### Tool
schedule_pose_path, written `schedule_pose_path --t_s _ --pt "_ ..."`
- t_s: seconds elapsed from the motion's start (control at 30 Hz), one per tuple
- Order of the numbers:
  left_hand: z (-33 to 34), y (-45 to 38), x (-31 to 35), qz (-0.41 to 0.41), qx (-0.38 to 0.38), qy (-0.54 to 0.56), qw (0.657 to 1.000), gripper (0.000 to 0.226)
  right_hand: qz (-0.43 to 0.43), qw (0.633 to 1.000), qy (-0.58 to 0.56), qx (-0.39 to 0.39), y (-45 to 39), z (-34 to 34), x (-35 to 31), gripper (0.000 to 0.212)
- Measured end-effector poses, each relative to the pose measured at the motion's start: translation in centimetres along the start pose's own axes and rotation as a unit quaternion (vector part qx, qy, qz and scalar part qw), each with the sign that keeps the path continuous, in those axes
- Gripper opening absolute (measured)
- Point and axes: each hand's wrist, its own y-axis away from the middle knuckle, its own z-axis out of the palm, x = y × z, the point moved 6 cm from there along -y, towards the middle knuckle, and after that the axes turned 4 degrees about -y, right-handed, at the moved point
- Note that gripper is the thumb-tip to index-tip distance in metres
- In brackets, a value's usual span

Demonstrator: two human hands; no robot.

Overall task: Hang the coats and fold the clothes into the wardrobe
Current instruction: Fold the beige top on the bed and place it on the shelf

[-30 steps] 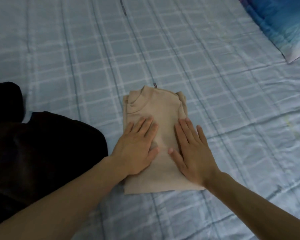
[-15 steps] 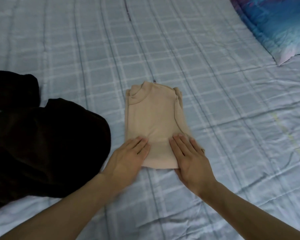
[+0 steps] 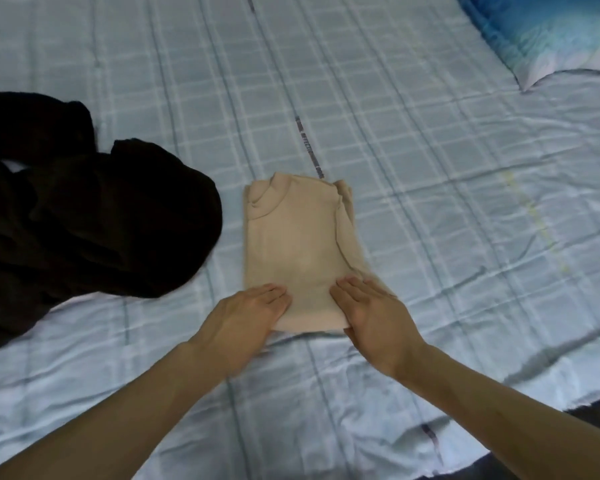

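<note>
A beige top (image 3: pixel 297 240), folded into a narrow rectangle with its collar at the far end, lies on the bed. My left hand (image 3: pixel 246 315) rests flat on its near left corner, fingers straight. My right hand (image 3: pixel 371 310) lies flat on the near right corner, fingers straight too. Whether the thumbs reach under the hem is hidden. A crumpled black garment (image 3: pixel 94 216) lies to the left of the top, apart from it.
Everything lies on a bed covered by a pale blue checked sheet (image 3: pixel 430 168). A blue pillow (image 3: pixel 548 32) sits at the far right corner. The bed's near edge (image 3: pixel 499 420) shows at the lower right. No wardrobe is in view.
Both hands slid from the middle of the beige top back to its near edge. Between the last two frames they barely moved.
</note>
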Motion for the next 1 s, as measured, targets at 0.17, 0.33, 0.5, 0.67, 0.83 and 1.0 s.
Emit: schedule_pose_path --t_s 0.17,0.33,0.5,0.67,0.83,1.0 --pt "-0.5 2.4 1.7 -0.039 -0.130 0.105 0.985 0.016 0.026 0.983 -0.080 -0.163 3.1 -1.5 -1.4 0.025" --pt "-5.2 -0.6 -1.5 -0.081 -0.025 0.196 0.977 0.018 0.075 0.974 -0.183 -0.108 -0.9 -6.6 0.3 0.036" --pt "-8.1 -4.6 -6.2 -0.222 0.076 0.246 0.941 0.012 0.123 0.980 -0.149 -0.045 -6.9 -9.5 3.0 0.035" --pt "-6.6 -7.6 -10.0 -0.300 0.088 0.219 0.924 0.015 0.185 0.963 -0.196 -0.023 -12.0 -7.8 6.5 0.035" --pt "-4.3 -9.0 -11.4 -0.327 0.081 0.130 0.933 0.028 0.146 0.982 -0.083 0.088 -13.7 -5.6 6.5 0.032" --pt "-5.6 -9.3 -5.7 -0.138 0.205 0.056 0.967 0.044 0.020 0.995 -0.053 0.081 -11.7 -2.2 2.6 0.038"
